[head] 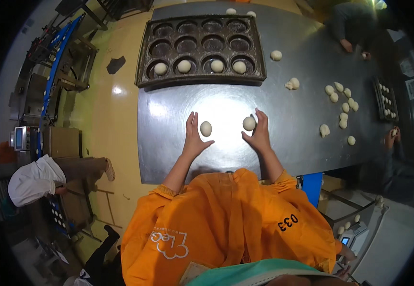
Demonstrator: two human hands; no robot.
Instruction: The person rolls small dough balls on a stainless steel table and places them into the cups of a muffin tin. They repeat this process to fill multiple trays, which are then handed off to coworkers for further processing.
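Observation:
My left hand stands over the steel table with thumb and fingers apart. Just right of its palm is a smooth, pale dough ball, with a small gap between them. Another dough ball lies in the curve of my right hand, between the spread thumb and fingers. It is very near the fingers; whether they touch it is hard to tell. Beyond my hands lies a dark metal baking pan with round wells. Dough balls sit in the wells of its nearest row, while the other two rows hold none.
Several loose dough pieces lie on the steel table to the right. Two co-workers' hands handle dough at the far right, near a second filled pan. Across the floor at left runs a blue conveyor belt.

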